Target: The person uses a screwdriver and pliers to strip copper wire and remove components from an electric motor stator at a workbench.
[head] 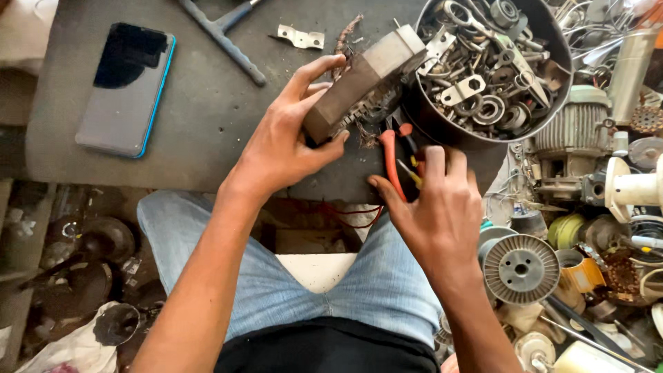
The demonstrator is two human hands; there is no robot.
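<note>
1. Left hand (286, 141) clamped round the near end of a grey block (366, 76), thumb under, fingers over the top face.
2. Right hand (435, 207) closed on red-handled pliers (390, 155), nose hidden at the block's underside among frayed copper wire.
3. Block at the middle of the dark table (207, 103), just left of and touching the black tub (421, 114) of metal scrap, well right of the phone (128, 86).
4. Long axis running from near-left to far-right; far end tilted up against the tub's rim, winding side facing down toward the pliers.
5. Best done, by the look of it, with the block held steady, jaws set close to the core, and short pulls along the wire, not sideways.
6. Wire ends sharp: thumb best kept clear of the nose.
</note>
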